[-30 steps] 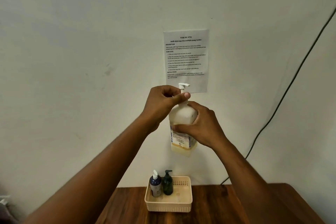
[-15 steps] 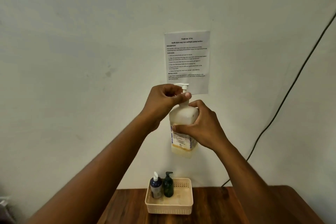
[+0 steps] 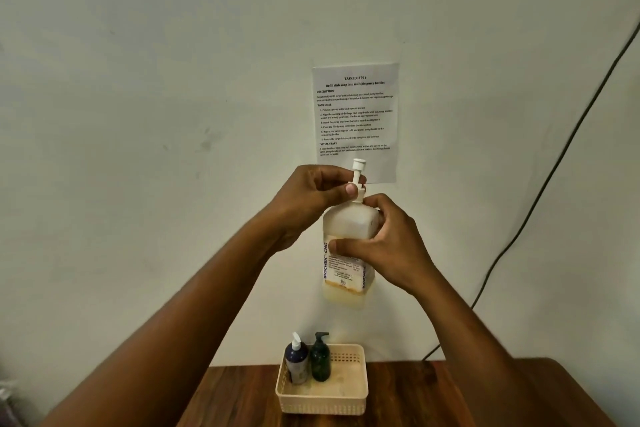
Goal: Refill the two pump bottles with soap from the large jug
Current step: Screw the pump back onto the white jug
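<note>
Head view, L to R. Left hand (image 3: 311,199): raised in front of the wall, thumb and fingers pinching the white plastic pump stem (image 3: 358,180) at the neck of the large translucent soap jug (image 3: 348,253). Jug: squarish, upright, held in the air well above the surface; pale yellow liquid shows approx. in its lower part, label w/ blue lettering on the front. Pump head points up, overlapping the lower edge of the white printed task sheet (image 3: 355,104) taped to the pale wall (image 3: 138,80).

Below the jug: cream perforated plastic basket (image 3: 349,388) on the dark brown wooden surface (image 3: 433,395), set against the wall. Inside it, at its left end, two small pump bottles stand upright, touching or nearly so: dark blue bottle w/ white pump (image 3: 297,362) on the left, dark green bottle w/ black pump (image 3: 320,360) just right of it. Rest of the basket floor is bare.

Right hand (image 3: 391,253): wrapped round the jug's body from the right, fingers curled across the front over the label, thumb at the shoulder nr. the neck. Far right: thin black cable (image 3: 554,166) runs diagonally down the wall to behind the surface.
</note>
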### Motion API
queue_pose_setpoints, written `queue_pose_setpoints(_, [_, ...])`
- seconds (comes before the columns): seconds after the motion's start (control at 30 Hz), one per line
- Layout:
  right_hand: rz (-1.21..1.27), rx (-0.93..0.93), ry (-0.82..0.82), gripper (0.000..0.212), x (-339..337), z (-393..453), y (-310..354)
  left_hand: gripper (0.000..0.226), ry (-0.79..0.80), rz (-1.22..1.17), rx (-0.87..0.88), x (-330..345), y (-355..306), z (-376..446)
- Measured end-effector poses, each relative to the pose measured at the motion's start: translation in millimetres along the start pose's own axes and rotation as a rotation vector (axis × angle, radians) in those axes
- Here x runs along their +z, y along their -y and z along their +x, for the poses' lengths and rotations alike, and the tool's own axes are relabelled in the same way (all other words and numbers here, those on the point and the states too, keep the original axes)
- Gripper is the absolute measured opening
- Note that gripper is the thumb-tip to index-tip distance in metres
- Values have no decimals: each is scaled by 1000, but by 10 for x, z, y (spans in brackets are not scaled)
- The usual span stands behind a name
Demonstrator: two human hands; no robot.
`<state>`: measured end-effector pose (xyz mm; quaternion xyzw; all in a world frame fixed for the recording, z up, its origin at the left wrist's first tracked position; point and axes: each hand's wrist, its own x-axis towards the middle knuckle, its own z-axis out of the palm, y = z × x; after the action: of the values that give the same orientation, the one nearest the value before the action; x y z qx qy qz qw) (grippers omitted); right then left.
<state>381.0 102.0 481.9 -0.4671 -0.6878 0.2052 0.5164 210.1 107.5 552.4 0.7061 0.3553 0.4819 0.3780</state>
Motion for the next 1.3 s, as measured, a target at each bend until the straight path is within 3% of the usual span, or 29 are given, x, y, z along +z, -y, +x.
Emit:
queue_pose_setpoints(0.1, [-77,-13,-12,81,4,18,37,28,-228,199,65,129,3,-36])
queue_pose_setpoints(0.17, [-90,-20,-14,82,1,15,51,27,-288,271,102,179,7,-24])
queue_pose_setpoints(0.47, [101,-21,69,80,-92,-49,36,23,133,-162,17,-66,42,1])
queue_pose_setpoints(0.53, [62,-24,41,77,-65,-59,30,22,111,-137,5,-45,42,-9])
queue_pose_setpoints(0.67, [-12,-23,-11,78,-43,-33,47,21,-207,81,96,119,76,-61])
queue_pose_setpoints(0.73, [-36,-31,0,81,-34,-32,59,22,-249,170,118,175,98,-65])
queue_pose_setpoints(0.87, [69,-23,2,72,-47,-37,37,16,-170,67,53,127,80,-7])
queue_pose_setpoints(1.03, [292,6,96,68,-115,2,18,23,21,-194,13,16,57,37])
queue_pose_setpoints(1.13, [304,1,109,66,-107,-14,-13,30,122,-290,-6,-19,112,14])
queue_pose_setpoints(1.23, [176,2,40,70,-55,-28,-31,30,113,-242,-12,-9,138,9])
queue_pose_setpoints(1.3, [109,-7,-8,69,-30,-27,-31,26,-1,-159,25,32,135,18])
